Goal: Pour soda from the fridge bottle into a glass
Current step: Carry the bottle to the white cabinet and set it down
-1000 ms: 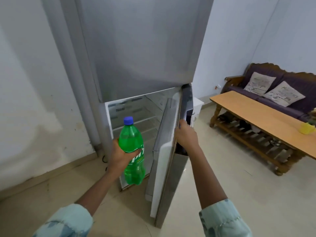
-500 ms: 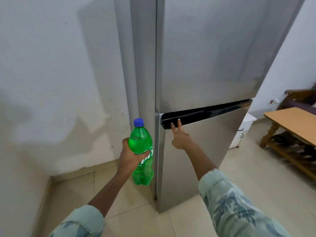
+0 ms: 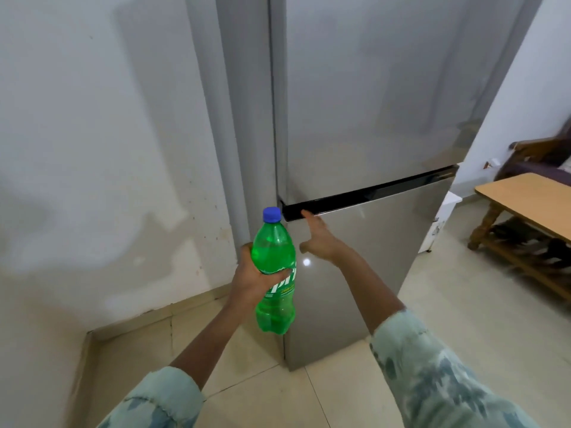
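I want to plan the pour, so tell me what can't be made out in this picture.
- Glass: none shows in the head view.
- Green plastic soda bottle label: partly covered by the left hand.
- Silver fridge interior: hidden behind shut doors; its top is cut off by the frame.
- Wooden table: cut off at the right edge.
- Right hand: palm faces away.

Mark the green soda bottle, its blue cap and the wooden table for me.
green soda bottle (image 3: 273, 251): head view, on the clear green shoulder above the gripping fingers.
blue cap (image 3: 272, 215): head view, on the side of the cap.
wooden table (image 3: 525, 193): head view, on the bare top surface.
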